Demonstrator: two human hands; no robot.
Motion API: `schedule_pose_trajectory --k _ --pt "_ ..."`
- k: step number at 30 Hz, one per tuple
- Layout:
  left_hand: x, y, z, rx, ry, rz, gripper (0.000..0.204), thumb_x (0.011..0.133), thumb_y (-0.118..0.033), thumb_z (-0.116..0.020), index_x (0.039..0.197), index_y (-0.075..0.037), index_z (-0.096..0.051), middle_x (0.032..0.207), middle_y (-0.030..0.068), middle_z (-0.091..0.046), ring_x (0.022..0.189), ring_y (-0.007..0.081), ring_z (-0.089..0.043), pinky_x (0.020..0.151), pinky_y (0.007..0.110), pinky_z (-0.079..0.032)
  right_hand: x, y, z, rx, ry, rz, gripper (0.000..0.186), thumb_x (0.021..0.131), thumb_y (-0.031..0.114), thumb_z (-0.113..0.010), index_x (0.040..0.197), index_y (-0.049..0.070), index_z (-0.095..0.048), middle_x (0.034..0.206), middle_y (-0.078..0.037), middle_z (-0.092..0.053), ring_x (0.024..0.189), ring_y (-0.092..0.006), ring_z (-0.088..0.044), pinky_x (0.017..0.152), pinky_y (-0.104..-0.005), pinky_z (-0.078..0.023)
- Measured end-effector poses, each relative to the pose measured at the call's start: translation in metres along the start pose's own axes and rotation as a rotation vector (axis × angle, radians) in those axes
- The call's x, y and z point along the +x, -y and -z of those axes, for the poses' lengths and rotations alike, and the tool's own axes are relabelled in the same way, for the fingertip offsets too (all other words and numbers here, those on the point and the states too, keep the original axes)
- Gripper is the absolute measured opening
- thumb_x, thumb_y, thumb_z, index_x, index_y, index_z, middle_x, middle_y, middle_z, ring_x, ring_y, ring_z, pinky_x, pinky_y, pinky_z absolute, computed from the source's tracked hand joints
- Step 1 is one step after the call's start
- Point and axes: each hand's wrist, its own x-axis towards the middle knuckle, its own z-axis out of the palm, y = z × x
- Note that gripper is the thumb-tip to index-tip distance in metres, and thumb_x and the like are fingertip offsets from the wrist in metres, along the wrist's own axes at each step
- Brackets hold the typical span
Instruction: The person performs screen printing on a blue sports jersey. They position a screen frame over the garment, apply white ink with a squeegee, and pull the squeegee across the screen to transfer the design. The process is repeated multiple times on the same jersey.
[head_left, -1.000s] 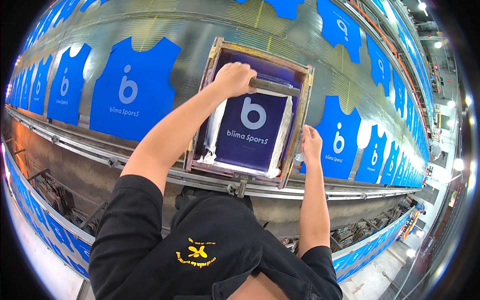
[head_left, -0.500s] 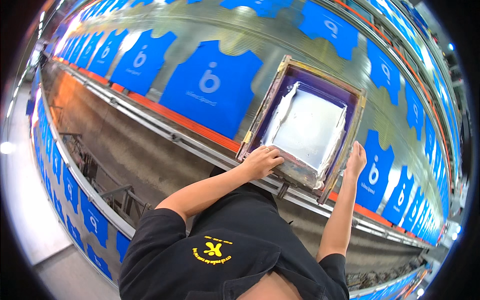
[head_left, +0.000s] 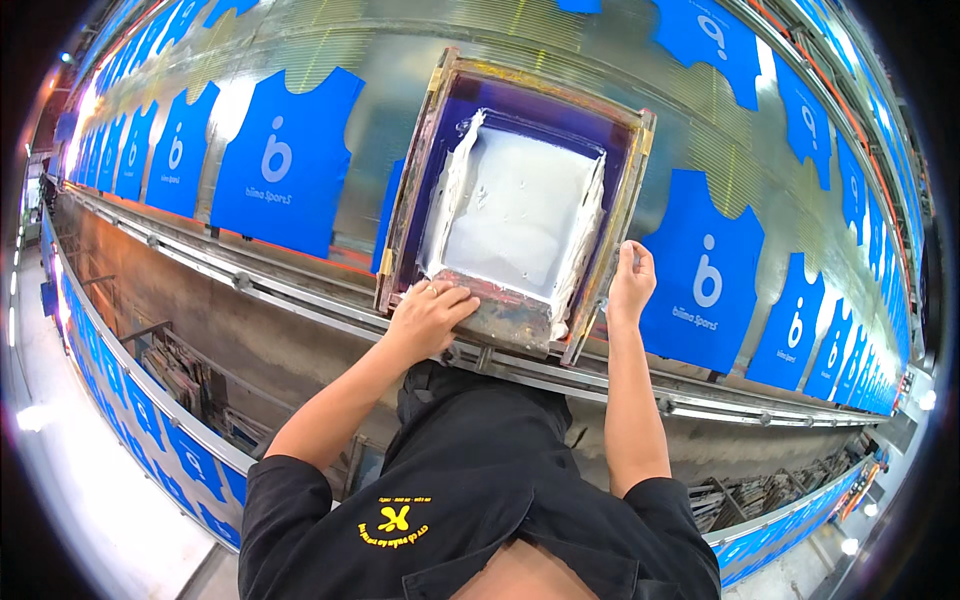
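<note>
A wooden printing screen [head_left: 632,190] with purple mesh lies tilted slightly on the long table in front of me. White ink [head_left: 515,205] covers its middle, with thick ridges along both sides. A wide, stained squeegee [head_left: 505,312] rests at the screen's near end. My left hand [head_left: 428,318] is closed over the squeegee's left end, thumb side hidden. Just outside the screen's right rail is my right hand [head_left: 630,285], raised with its fingers curled together; whatever it may hold is hidden. A strip of a blue shirt panel [head_left: 390,215] shows at the screen's left edge.
Blue shirt panels with white prints lie in rows, one to the left [head_left: 285,165] and one to the right [head_left: 705,270] nearest the screen. A metal rail [head_left: 250,282] runs along the table's near edge. Another table of panels [head_left: 165,430] curves behind me.
The view has turned, so the screen and both hands appear farther left and higher. A blue strip now shows beside the screen's left rail. Both hands keep nearly the same places at the screen.
</note>
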Motion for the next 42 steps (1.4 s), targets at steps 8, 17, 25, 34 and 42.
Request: schedule_pose_trajectory --k 8,17,25,34,42 --pt "0.087 0.064 0.037 -0.055 0.096 0.018 0.036 0.079 -0.019 -0.08 0.114 -0.014 -0.078 0.107 0.0065 -0.079 0.092 0.0309 -0.076 0.082 0.045 -0.059 -0.012 0.019 -0.021 -0.248 0.013 -0.032 0.029 0.102 0.035 -0.073 0.112 0.008 -0.072 0.096 -0.004 -0.067 0.087 -0.0162 -0.059 0.081 -0.0335 -0.05" --pt "0.275 0.126 0.073 0.05 0.218 -0.002 0.032 0.092 -0.04 -0.076 0.112 -0.015 -0.078 0.102 0.0093 -0.078 0.1 0.0353 -0.074 0.087 0.051 -0.057 -0.014 0.021 -0.023 -0.297 0.04 -0.134 0.035 0.101 0.04 -0.075 0.116 0.009 -0.072 0.1 -0.007 -0.069 0.09 -0.0198 -0.061 0.085 -0.0355 -0.05" --pt "0.299 0.139 0.062 0.178 0.248 0.023 0.045 0.092 -0.051 -0.077 0.106 -0.008 -0.078 0.099 0.0127 -0.078 0.098 0.0359 -0.075 0.086 0.05 -0.059 0.074 0.109 -0.077 -0.554 0.051 0.723 0.056 0.092 0.045 -0.082 0.128 0.004 -0.071 0.122 -0.015 -0.074 0.119 -0.0331 -0.066 0.107 -0.0451 -0.046" --pt "0.251 0.13 0.037 0.164 0.106 0.033 0.037 0.087 -0.05 -0.08 0.092 -0.013 -0.079 0.088 0.0088 -0.077 0.088 0.0349 -0.075 0.078 0.05 -0.059 0.061 0.119 -0.121 -0.75 0.408 0.754 0.03 0.083 0.029 -0.088 0.093 0.007 -0.071 0.09 -0.011 -0.072 0.092 -0.0357 -0.068 0.084 -0.0494 -0.051" --pt "0.044 0.055 -0.006 0.056 0.063 0.038 0.02 0.077 -0.008 -0.072 0.095 -0.014 -0.076 0.091 0.0049 -0.075 0.082 0.0285 -0.075 0.074 0.044 -0.058 -0.133 0.069 -0.036 -0.673 0.469 0.729 0.04 0.069 0.008 -0.087 0.105 0.008 -0.069 0.098 -0.008 -0.07 0.097 -0.0305 -0.066 0.088 -0.0466 -0.047"
